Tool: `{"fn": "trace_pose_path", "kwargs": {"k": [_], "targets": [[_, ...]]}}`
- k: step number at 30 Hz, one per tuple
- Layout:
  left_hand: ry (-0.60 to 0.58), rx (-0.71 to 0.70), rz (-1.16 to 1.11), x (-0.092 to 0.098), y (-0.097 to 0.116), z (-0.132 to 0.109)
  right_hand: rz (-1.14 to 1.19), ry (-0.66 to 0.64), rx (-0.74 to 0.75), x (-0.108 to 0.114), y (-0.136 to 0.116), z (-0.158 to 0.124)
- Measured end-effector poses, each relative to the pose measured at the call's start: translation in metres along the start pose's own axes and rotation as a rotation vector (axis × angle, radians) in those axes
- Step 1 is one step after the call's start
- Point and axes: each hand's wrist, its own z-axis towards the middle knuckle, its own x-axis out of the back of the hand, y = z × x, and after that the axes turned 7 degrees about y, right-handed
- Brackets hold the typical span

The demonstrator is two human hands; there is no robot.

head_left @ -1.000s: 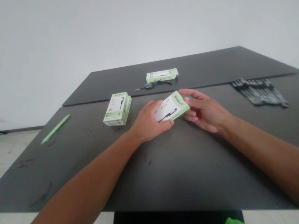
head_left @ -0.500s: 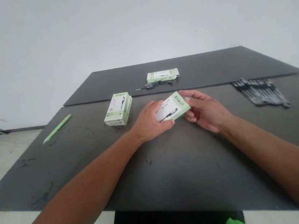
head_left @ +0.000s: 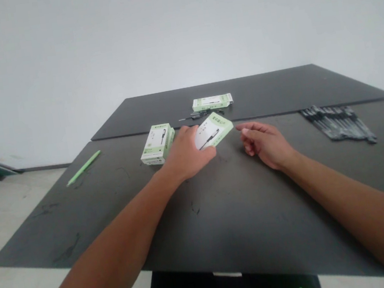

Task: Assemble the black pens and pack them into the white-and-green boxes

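Observation:
My left hand (head_left: 189,151) is closed around a small white and light-green pen box (head_left: 213,129), held tilted above the table. A black pen is printed on its face, and my palm and fingers hide its near end. To the right of this box, a small gap away, is my right hand (head_left: 266,143). It holds nothing; its index finger reaches forward, and the other fingers are loosely curled. Just left of my left hand lie stacked pen boxes (head_left: 158,141) of the same kind, partly covered by that hand.
Another pen box (head_left: 212,102) lies at the back, with several dark pens (head_left: 205,113) in front of it. On the right is a row of black and clear pens (head_left: 339,122). A green pen (head_left: 84,167) rests at the left of the dark table (head_left: 243,212). A seam crosses the tabletop.
My right hand has come off the end of the held box and is now apart from it. The box end looks closed and has tilted up slightly in my left hand. The view has shifted a little.

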Motion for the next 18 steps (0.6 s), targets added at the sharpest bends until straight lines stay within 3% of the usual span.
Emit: {"fn": "trace_pose_path", "kwargs": {"k": [4, 9, 13, 18], "targets": [[0.06, 0.102, 0.185, 0.038, -0.015, 0.019, -0.032, -0.024, -0.002, -0.001, 0.001, 0.0], [0.056, 0.33, 0.381, 0.073, -0.063, 0.036, -0.065, -0.055, 0.015, 0.001, 0.004, 0.001], [-0.037, 0.407, 0.457, 0.071, -0.095, 0.04, -0.088, -0.061, 0.034, 0.002, 0.007, 0.001], [-0.037, 0.445, 0.441, 0.063, -0.102, 0.037, -0.106, -0.069, 0.045, 0.002, 0.007, 0.001]]}}
